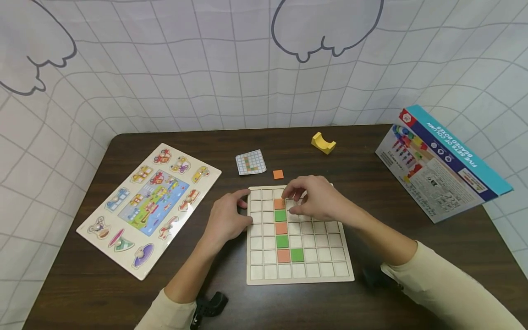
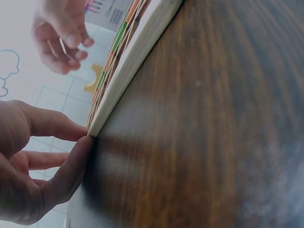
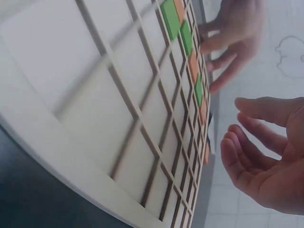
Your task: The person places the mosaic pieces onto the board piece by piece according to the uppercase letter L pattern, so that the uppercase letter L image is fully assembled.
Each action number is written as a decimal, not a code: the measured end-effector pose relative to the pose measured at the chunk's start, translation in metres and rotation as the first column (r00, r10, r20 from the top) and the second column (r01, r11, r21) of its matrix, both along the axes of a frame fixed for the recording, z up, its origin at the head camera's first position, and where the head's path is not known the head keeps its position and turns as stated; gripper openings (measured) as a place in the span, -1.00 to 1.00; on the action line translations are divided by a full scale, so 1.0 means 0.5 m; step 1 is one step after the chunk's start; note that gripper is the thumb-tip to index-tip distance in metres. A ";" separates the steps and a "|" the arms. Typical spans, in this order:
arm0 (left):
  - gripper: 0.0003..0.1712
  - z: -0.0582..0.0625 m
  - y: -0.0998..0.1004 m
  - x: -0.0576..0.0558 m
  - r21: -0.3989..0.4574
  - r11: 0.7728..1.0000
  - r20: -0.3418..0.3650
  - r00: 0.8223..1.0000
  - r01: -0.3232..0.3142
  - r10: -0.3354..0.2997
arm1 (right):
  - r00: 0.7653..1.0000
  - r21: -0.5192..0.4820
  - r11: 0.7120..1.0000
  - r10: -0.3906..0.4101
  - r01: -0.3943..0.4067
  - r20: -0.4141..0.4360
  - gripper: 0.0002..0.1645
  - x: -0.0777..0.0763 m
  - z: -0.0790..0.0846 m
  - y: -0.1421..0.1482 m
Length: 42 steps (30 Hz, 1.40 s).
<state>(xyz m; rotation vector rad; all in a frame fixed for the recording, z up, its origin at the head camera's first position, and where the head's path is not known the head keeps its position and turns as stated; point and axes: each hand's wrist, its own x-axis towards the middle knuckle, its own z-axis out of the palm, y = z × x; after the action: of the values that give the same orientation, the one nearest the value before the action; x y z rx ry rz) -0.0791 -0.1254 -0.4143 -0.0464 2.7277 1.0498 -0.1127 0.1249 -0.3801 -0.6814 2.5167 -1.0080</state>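
Note:
A white wooden grid board [image 1: 300, 271] lies on the table. Orange and green square tiles alternate down its third column, with one green tile [image 1: 297, 255] beside the lowest orange tile [image 1: 283, 256]. My left hand [image 1: 227, 216] touches the board's left edge, thumb and fingertip spread along it near the far corner. Above the upper part of the board, my right hand [image 1: 314, 198] hovers by the top orange tile [image 1: 279, 204]. Its fingers are loosely bent, and nothing shows between them in the right wrist view. Beyond the board lie a loose orange tile [image 1: 278, 174] and a small pattern card [image 1: 250, 162].
At the left lies a picture puzzle board [image 1: 210, 176] with vehicle and toy pieces. A yellow curved block [image 1: 323, 143] sits near the table's back edge. On the right stands a blue and white box [image 1: 437, 174]. A gridded white cloth [image 1: 247, 68] hangs behind the table.

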 end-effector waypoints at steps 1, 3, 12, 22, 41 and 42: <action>-0.15 0.000 0.000 0.000 0.000 1.000 -0.001 1.000 0.000 0.000 | 1.000 -0.004 1.000 -0.004 0.004 -0.008 -0.66 -0.009 -0.002 0.000; -0.15 -0.001 0.000 0.000 0.001 1.000 0.002 1.000 -0.002 0.002 | 1.000 -0.014 1.000 -0.016 0.016 -0.013 -0.66 -0.025 -0.005 0.001; -0.15 -0.001 0.000 0.000 -0.002 1.000 0.000 1.000 -0.002 0.002 | 0.996 -0.025 0.996 -0.083 0.083 -0.008 -0.63 -0.087 -0.017 -0.011; -0.15 -0.002 -0.001 -0.001 -0.015 1.000 -0.001 1.000 0.003 -0.003 | 0.991 0.006 0.991 -0.134 0.134 -0.014 -0.67 -0.134 -0.031 -0.036; -0.15 -0.001 -0.002 0.000 -0.002 1.000 0.003 1.000 0.000 0.000 | 0.994 0.045 0.993 -0.111 0.110 0.012 -0.67 -0.173 -0.056 -0.058; -0.15 -0.001 -0.002 0.000 -0.004 1.000 0.000 1.000 0.001 -0.001 | 0.994 0.043 0.993 -0.107 0.106 0.013 -0.67 -0.174 -0.056 -0.059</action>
<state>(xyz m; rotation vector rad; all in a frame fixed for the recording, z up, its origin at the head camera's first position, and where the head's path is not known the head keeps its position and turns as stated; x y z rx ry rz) -0.0792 -0.1264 -0.4149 -0.0462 2.7298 1.0441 -0.1997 0.0955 -0.4083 -0.5299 2.5773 -0.9878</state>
